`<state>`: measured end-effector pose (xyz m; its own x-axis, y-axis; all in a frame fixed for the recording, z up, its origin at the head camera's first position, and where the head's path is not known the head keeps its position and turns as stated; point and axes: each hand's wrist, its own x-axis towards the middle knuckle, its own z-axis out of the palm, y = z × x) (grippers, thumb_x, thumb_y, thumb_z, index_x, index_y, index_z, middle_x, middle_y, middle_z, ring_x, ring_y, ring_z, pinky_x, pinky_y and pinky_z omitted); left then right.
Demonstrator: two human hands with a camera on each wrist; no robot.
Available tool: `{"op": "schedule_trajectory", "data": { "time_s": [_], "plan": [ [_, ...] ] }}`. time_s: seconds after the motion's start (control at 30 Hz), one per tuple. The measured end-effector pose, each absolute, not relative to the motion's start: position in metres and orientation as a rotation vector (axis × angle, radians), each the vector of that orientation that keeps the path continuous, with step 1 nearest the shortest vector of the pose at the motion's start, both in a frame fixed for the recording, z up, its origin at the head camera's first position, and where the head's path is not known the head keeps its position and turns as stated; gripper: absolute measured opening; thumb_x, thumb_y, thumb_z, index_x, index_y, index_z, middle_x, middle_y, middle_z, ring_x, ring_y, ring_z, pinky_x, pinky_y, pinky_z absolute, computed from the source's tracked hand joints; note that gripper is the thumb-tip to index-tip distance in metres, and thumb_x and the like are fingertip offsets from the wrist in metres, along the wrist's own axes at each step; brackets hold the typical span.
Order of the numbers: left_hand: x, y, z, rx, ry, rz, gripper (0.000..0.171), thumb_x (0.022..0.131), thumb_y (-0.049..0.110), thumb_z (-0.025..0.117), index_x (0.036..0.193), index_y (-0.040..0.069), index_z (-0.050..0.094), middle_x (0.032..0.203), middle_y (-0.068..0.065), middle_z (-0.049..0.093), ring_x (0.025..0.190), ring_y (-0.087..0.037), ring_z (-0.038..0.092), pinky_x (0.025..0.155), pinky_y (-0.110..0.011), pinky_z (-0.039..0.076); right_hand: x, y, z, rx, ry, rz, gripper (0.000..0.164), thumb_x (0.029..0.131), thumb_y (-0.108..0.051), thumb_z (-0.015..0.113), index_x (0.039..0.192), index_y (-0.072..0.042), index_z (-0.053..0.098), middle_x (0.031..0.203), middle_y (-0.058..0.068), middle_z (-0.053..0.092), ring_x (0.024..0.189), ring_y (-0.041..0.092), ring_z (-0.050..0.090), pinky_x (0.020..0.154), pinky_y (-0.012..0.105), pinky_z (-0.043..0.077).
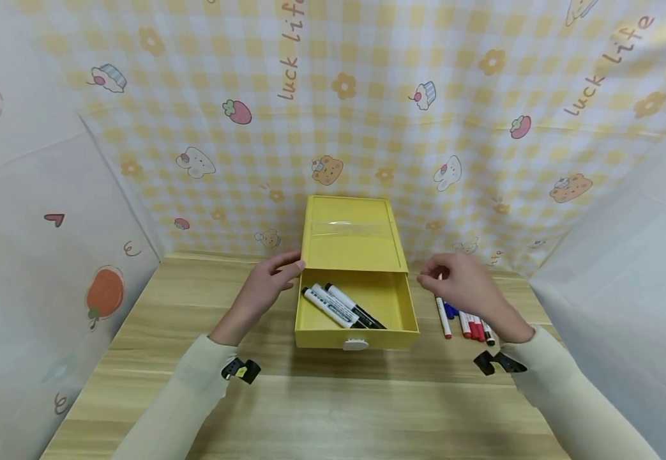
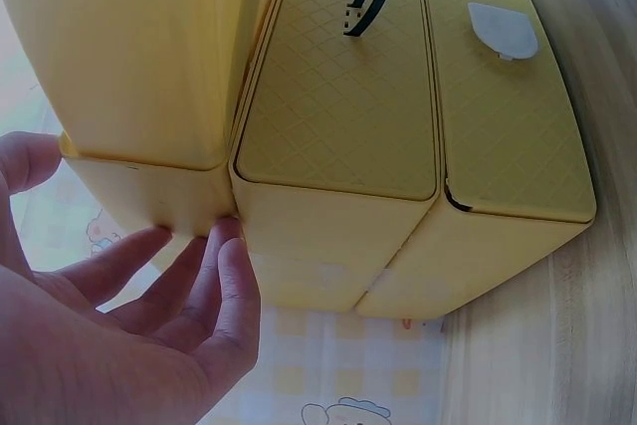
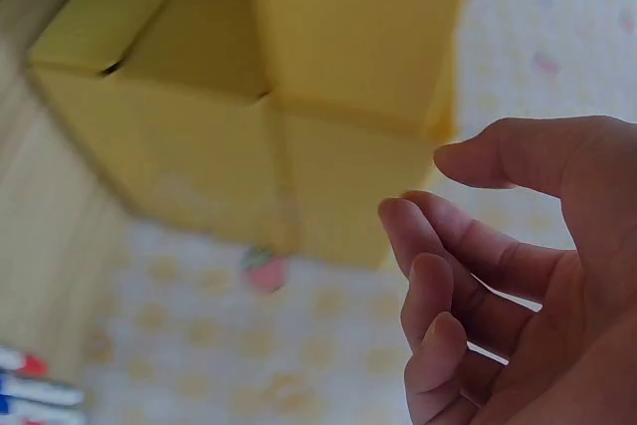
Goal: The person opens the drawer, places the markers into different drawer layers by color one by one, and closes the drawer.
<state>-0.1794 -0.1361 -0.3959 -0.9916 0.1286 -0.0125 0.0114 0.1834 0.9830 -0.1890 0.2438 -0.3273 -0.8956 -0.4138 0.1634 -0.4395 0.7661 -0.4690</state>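
The drawer [image 1: 321, 339] stood open and part-filled with markers [image 1: 331, 306], other markers [image 1: 465, 324] lay outside on the worktop [image 1: 367, 415], my left grip [image 1: 260, 285] rested spread against the box [image 1: 352, 250], and my right grip [image 1: 465, 281], loosely parted, held nothing.

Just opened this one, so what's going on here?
A person's left hand touches the side of a yellow three-drawer unit. The top drawer stands open with black-capped markers lying inside. The right hand hovers off the other side, fingers loosely bent, holding nothing. Loose markers with red, blue or black ends lie on the wood-grain table to the right.
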Motion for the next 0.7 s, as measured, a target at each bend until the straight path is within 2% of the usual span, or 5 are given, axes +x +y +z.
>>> {"op": "schedule_trajectory", "data": {
  "time_s": [0.23, 0.43, 0.57, 0.7],
  "plan": [
    [-0.179, -0.136, -0.397, 0.139, 2.346, 1.940, 0.061, 0.112, 0.041, 0.064, 0.160, 0.003, 0.056, 0.164, -0.017, 0.053, 0.143, -0.037, 0.058, 0.117, -0.056, 0.051, -0.208, 0.289, -0.373, 0.462, -2.954, 0.818, 0.014, 0.102, -0.015, 0.076, 0.101, -0.003, 0.083, 0.091, 0.004, 0.078, 0.074, 0.016, 0.067, 0.068, 0.037, 0.055],
    [-0.179, -0.136, -0.398, 0.138, 2.350, 1.939, 0.061, 0.112, 0.041, 0.064, 0.160, 0.003, 0.056, 0.164, -0.017, 0.053, 0.142, -0.037, 0.059, 0.116, -0.055, 0.052, -0.218, 0.331, -0.415, 0.170, -3.040, 0.872, 0.029, 0.104, -0.029, 0.077, 0.107, 0.000, 0.080, 0.101, 0.014, 0.079, 0.079, 0.021, 0.069, 0.067, 0.037, 0.055],
    [-0.179, -0.136, -0.397, 0.138, 2.351, 1.940, 0.062, 0.112, 0.041, 0.064, 0.160, 0.003, 0.056, 0.164, -0.017, 0.053, 0.142, -0.037, 0.059, 0.116, -0.055, 0.052, -0.220, 0.357, -0.437, 0.030, -3.077, 0.862, 0.035, 0.104, -0.033, 0.076, 0.109, 0.002, 0.077, 0.105, 0.018, 0.077, 0.084, 0.026, 0.069, 0.068, 0.038, 0.054],
    [-0.179, -0.136, -0.396, 0.137, 2.350, 1.941, 0.062, 0.112, 0.041, 0.064, 0.160, 0.003, 0.056, 0.164, -0.017, 0.053, 0.142, -0.037, 0.058, 0.117, -0.056, 0.051, -0.220, 0.378, -0.452, -0.092, -3.095, 0.849, 0.038, 0.103, -0.032, 0.075, 0.114, 0.005, 0.076, 0.108, 0.022, 0.076, 0.092, 0.034, 0.069, 0.073, 0.045, 0.056]
  ]
}}
